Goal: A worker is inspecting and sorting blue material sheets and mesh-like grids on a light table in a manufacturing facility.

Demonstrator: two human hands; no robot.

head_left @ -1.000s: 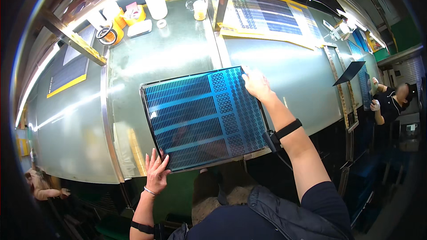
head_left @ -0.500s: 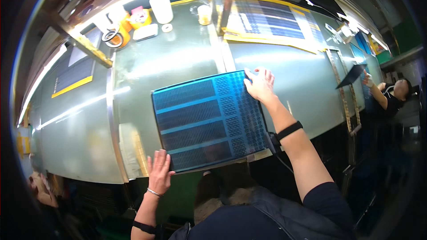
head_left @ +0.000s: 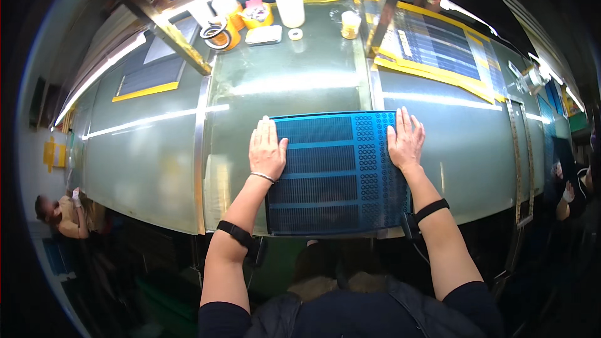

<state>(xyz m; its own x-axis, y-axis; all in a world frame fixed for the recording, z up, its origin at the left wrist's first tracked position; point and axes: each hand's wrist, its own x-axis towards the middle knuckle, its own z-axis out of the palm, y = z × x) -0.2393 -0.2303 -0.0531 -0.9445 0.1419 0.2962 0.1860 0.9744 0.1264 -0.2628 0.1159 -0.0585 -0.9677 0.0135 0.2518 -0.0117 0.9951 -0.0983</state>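
A flat rectangular sheet (head_left: 318, 169), blue with dark lined blocks and columns of small dark rings, lies at the front of the glass-like worktop. My left hand (head_left: 267, 151) rests flat along its left edge near the far corner. At the opposite edge, my right hand (head_left: 407, 141) lies with fingers stretched out by the far right corner. Neither hand is wrapped round anything. Whether there are more sheets under the top one, I cannot tell.
Tape rolls (head_left: 219, 34), a white bottle (head_left: 290, 6), a small tray (head_left: 264, 35) and a jar (head_left: 350, 25) stand at the back. Patterned sheets with yellow tape borders (head_left: 432, 44) lie far right. Metal posts (head_left: 383, 19) rise from the table. One person (head_left: 69, 213) is at left, another at right.
The sheet has turned from a slant to nearly square with the table. My left hand has gone from its near left corner to the far left one. The whole view has shifted.
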